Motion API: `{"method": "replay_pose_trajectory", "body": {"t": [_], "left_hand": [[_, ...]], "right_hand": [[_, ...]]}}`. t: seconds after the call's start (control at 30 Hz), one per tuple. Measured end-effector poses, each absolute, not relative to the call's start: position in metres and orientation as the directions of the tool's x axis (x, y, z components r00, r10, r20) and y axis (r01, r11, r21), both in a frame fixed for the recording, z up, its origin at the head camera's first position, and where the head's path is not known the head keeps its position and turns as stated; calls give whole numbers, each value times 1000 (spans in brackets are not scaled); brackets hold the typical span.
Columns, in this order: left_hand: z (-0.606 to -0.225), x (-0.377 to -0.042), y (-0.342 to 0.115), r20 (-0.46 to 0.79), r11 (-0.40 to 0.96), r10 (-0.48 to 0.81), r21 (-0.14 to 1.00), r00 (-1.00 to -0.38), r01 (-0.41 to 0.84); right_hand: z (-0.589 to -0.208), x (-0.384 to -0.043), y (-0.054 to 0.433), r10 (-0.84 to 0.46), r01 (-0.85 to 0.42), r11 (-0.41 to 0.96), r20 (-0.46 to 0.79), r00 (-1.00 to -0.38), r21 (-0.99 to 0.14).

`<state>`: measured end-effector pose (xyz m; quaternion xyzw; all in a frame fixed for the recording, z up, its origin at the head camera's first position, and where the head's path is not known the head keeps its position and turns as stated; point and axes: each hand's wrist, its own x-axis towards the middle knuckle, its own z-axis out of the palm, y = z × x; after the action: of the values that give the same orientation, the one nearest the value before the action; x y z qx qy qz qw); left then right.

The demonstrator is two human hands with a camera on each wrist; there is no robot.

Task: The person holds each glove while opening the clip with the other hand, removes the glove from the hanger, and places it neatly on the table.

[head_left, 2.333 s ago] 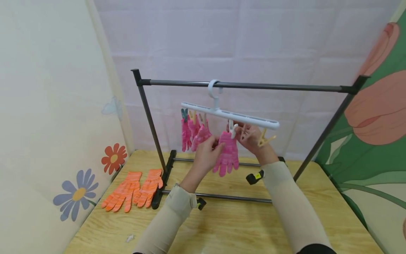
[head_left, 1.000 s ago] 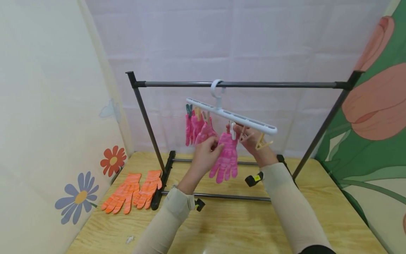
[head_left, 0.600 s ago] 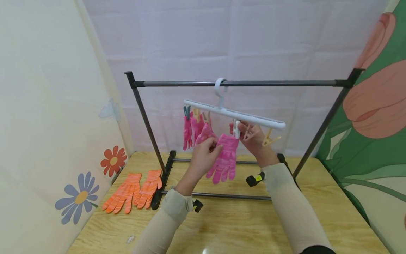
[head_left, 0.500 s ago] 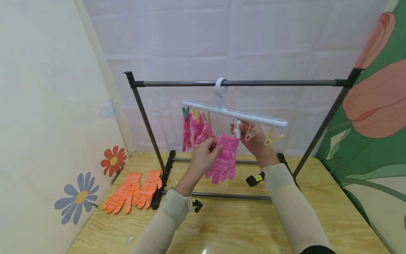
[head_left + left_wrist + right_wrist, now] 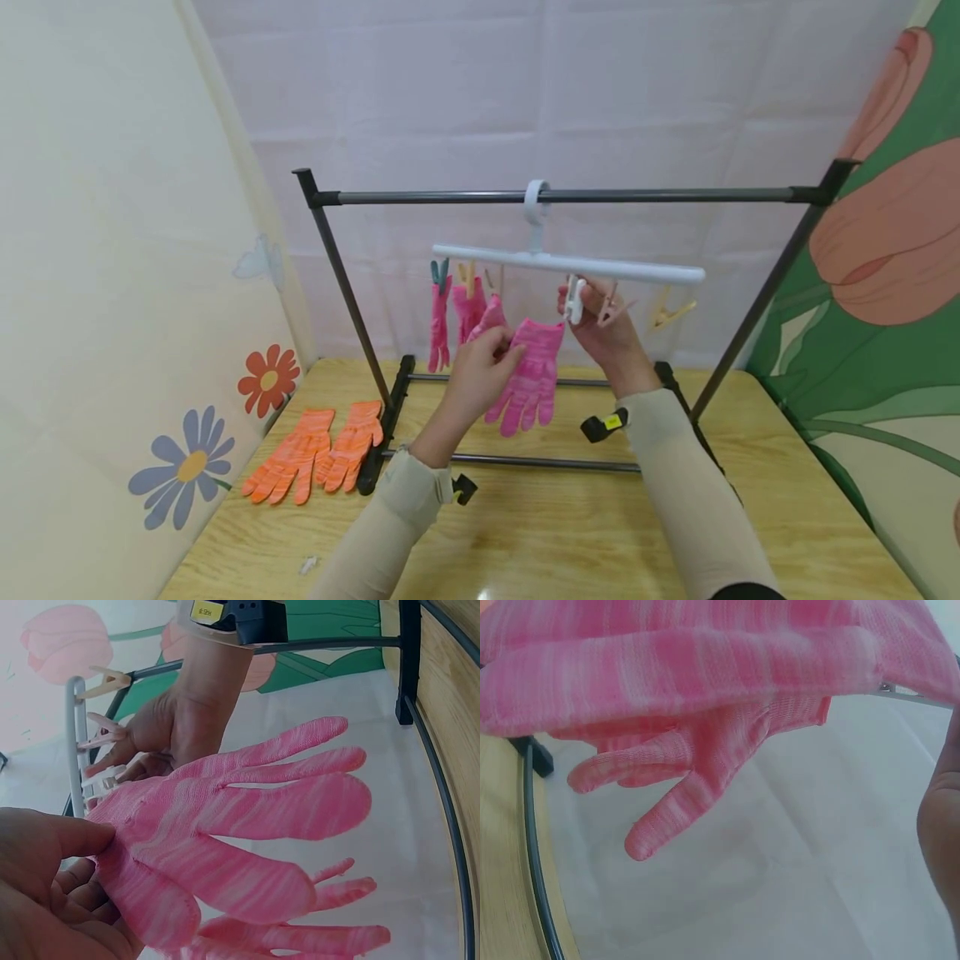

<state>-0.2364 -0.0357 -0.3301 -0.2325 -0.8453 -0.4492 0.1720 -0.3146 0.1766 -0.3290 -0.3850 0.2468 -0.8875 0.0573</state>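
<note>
My left hand pinches a pink striped knit glove at its side, thumb on top, fingers pointing down. At the upper right corner of the cuff, my right hand grips a white clothespin that hangs from a pale blue bar hanger. In the left wrist view the glove spreads wide, with the right hand behind its cuff. Other pink gloves hang at the left from green, yellow and beige clothespins. The right wrist view shows pink gloves close up and not the clothespin.
The hanger hooks over the top rail of a dark metal rack. A pink clothespin and a yellow one hang at its right end without gloves. Two orange gloves lie on the wooden table at the left.
The hanger has slid right along the rail and swung more side-on. My right hand and the white clothespin have shifted right, from over the cuff to its right corner. My left hand keeps its pinch.
</note>
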Motion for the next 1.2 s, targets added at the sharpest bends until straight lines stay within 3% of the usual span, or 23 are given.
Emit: {"method": "replay_pose_trajectory", "body": {"t": [0.33,0.57,0.87,1.2], "left_hand": [[-328,-231,-40,486,523,237,666,-841,532],[-328,-229,-46,462,531,226,679,-858,506],[-329,-225,-58,507,511,238,660,-828,551],[-327,-218,-70,517,523,228,650,-825,552]], "right_hand": [[-331,-311,178,-261,-32,-907,623,-738,-419],[-332,-312,181,-274,-22,-909,637,-721,-415],[-333,-314,184,-269,32,-937,664,-698,-347],[-332,-310,186,-236,39,-951,640,-731,-306]]}}
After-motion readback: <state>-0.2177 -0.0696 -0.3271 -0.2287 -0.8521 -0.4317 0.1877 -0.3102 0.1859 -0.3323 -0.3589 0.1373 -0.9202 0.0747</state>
